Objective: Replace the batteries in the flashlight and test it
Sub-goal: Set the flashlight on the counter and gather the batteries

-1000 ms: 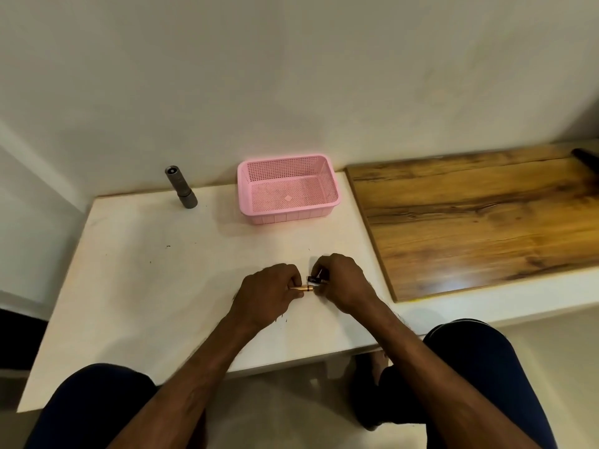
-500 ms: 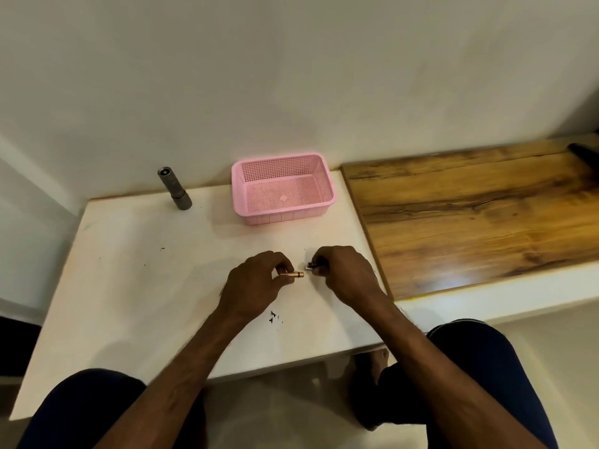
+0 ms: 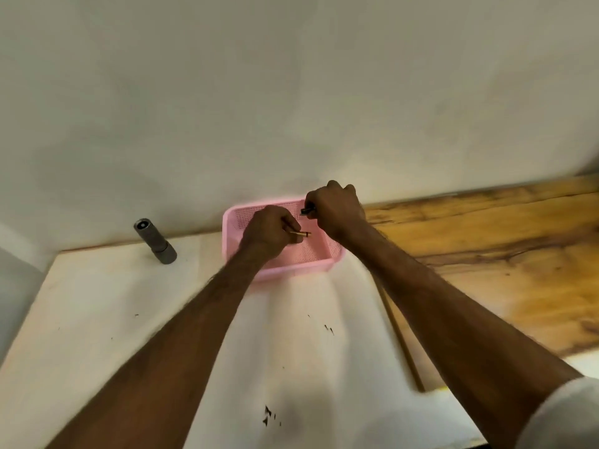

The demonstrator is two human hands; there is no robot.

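Both my hands reach out over the pink mesh basket [image 3: 324, 265] at the back of the white table [image 3: 97, 335]. My left hand [image 3: 269, 234] pinches a small gold-coloured battery [image 3: 299, 234] that points right, above the basket's inside. My right hand [image 3: 335, 210] is closed on a small dark battery [image 3: 307, 210], whose end sticks out to the left over the basket's far rim. The grey flashlight [image 3: 155, 241] stands upright on the table's back left, apart from both hands, its open end up.
A wall rises right behind the table. A wooden board [image 3: 486, 254] lies to the right of the basket. Small dark flecks [image 3: 269, 416] lie on the table near me.
Both hands moved away from me, from the table's middle to over the pink basket, each still holding its battery. The camera has tilted and come closer.
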